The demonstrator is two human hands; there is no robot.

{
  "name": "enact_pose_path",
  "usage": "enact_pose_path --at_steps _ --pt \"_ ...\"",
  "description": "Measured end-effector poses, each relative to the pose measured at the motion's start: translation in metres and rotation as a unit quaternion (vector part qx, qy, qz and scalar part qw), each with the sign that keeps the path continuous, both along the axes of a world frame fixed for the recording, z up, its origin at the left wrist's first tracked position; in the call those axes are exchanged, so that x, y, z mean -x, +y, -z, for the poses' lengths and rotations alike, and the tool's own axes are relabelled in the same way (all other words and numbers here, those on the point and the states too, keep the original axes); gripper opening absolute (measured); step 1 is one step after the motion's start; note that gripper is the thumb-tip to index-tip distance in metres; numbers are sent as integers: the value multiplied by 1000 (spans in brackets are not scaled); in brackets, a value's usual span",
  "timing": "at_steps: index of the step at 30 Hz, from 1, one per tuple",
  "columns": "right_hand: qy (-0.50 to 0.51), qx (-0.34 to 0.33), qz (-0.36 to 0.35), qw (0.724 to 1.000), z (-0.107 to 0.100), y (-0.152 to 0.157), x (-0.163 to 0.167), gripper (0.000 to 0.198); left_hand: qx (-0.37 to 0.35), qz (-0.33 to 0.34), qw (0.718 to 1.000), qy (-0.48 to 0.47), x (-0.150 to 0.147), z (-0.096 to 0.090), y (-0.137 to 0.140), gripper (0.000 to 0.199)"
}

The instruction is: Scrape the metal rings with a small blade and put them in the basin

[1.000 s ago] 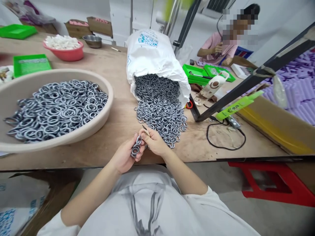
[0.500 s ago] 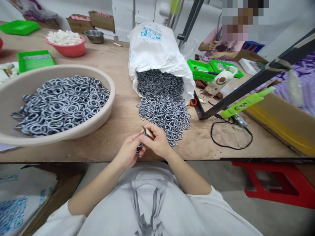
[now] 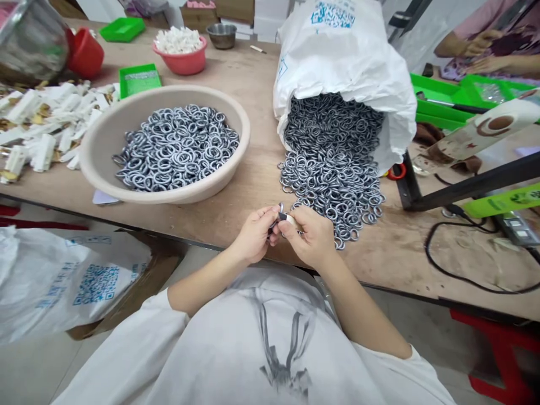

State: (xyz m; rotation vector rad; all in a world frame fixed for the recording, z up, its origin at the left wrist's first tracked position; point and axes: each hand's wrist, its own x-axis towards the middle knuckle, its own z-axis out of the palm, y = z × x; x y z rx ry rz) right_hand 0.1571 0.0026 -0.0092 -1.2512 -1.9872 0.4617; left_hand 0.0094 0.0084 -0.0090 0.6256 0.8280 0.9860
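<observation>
My left hand [image 3: 254,237] is closed at the table's front edge, pinching grey rings; one ring [image 3: 281,207] stands up at its fingertips. Beside it, my right hand [image 3: 313,235] grips a small knife [image 3: 291,220] with a pale handle and a short dark blade. The blade tip touches or nearly touches the ring; which one I cannot tell. Just beyond my right hand spreads a heap of grey rings [image 3: 333,183], spilling from the mouth of a white sack [image 3: 337,62]. To the left, a beige basin [image 3: 243,126] holds many more such rings.
White plastic pieces [image 3: 46,121] lie heaped at the far left, near a metal bowl [image 3: 31,45]. A red bowl [image 3: 181,62] of white parts stands behind the basin. On the right are a dark metal frame [image 3: 464,185], a black cable [image 3: 428,247] and a co-worker's hands [image 3: 483,50].
The view has swung left, showing more of the table's left side. The knife in my right hand has turned, its blade now pointing left at the ring. Both hands stay together.
</observation>
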Motion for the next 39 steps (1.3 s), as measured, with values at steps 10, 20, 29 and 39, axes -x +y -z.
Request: enact_pose_path --at_steps 10,20,29,39 --pt "-48 13 -16 999 -5 1 -3 44 -2 23 1000 8 5 1 2 41" --pt "57 87 89 991 -5 22 -30 42 -189 -13 959 213 34 -29 2 37" --pt "-31 68 195 978 -16 75 -88 43 -241 -58 440 863 122 -110 65 54" --pt "-43 43 304 951 9 90 -118 42 -520 50 488 700 34 -49 79 39"
